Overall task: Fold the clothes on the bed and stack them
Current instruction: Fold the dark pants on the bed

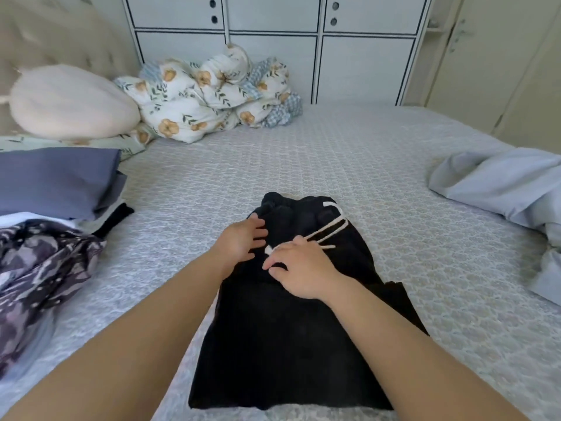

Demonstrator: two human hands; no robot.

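Black shorts (291,338) with a white drawstring (329,227) lie flat on the bed (394,183) in front of me, waistband at the far end. My left hand (243,240) rests with straight fingers on the waistband's left part. My right hand (299,270) lies just below the waistband, its fingers bent over the end of the drawstring. A stack of folded clothes (57,180) with a blue-grey piece on top sits at the left. A purple patterned garment (39,265) lies loose in front of that stack.
A crumpled pale blue garment (504,189) lies at the bed's right edge. A floral duvet (212,92) is bunched at the back, with a cream pillow (69,101) to its left. White cabinets (273,31) stand behind the bed.
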